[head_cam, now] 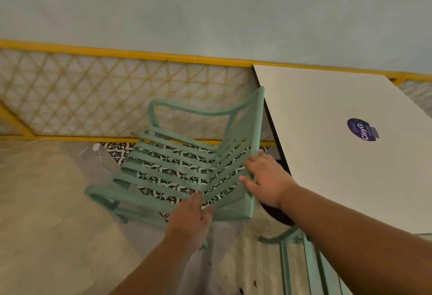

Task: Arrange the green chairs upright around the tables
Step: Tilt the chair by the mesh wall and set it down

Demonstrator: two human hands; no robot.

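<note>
Steadying job: both hands on one green chair [140,197] beside the white table [327,119]; likely mid-placement, though blur hides whether all legs touch the floor.
Chair position: left of the table, ahead of the person, seat slats over the patterned floor tiles [117,152].
Chair facing: seat opening leftward, away from the table; backrest [253,131] toward the table, so probably needing a turn before counting as placed.
Long axis: top rail of the backrest running away from the person, roughly parallel to the table's left edge and just beside it.
Right hand [264,177]: nearer the table; fingers spread and fairly straight, laid flat on the backrest near its top rail, pressing rather than wrapping.
Left hand [191,215]: nearer the body, reaching to the near edge of the seat close to where seat and back meet; touching there, but too blurred to say whether clasping or just resting.
Direction from hands: bulk of the chair ahead and to the left of both hands; table to the right.
Risk: backrest rail close enough to knock the table edge during a swing.
Second chair [304,266]: green, low right, near the table's base, only partly in view.
Behind: yellow lattice fence [117,98] along the wall, near the chair's far armrest.
</note>
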